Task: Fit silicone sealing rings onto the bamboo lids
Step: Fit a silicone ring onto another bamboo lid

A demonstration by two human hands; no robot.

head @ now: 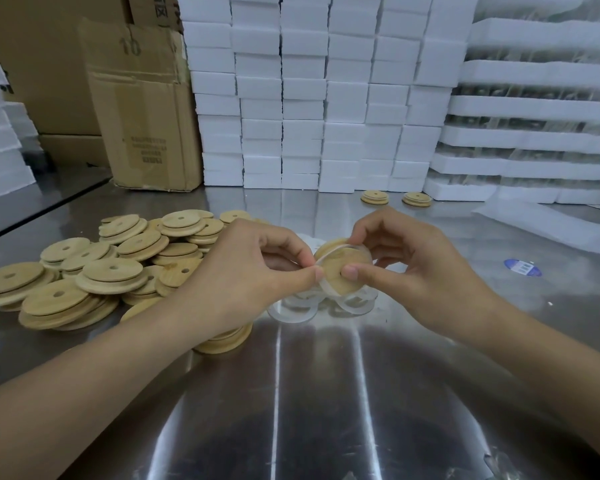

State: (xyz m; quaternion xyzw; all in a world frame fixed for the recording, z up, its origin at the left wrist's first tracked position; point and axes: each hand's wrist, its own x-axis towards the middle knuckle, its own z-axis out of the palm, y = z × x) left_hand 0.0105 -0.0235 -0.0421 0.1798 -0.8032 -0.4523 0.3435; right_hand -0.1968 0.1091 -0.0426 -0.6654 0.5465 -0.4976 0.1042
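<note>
Head view, frame centre: right hand point(416, 268) grips the bamboo lid point(343, 268); left hand point(253, 268) pinches the silicone ring point(326, 284) half-stretched around it. Uneven pull could snap it off.

"10" on the cardboard box point(142, 109)

One view only, head-worn, wide-angle. Faces forward and down across the steel table point(326, 393). Close range: forearms enter from the lower corners, left hand point(253, 268) and right hand point(420, 271) meet just above frame centre on a bamboo lid point(336, 263) and sealing ring point(327, 285). Foam box stacks point(309, 98) fill the upper frame, edges bowed.
</note>
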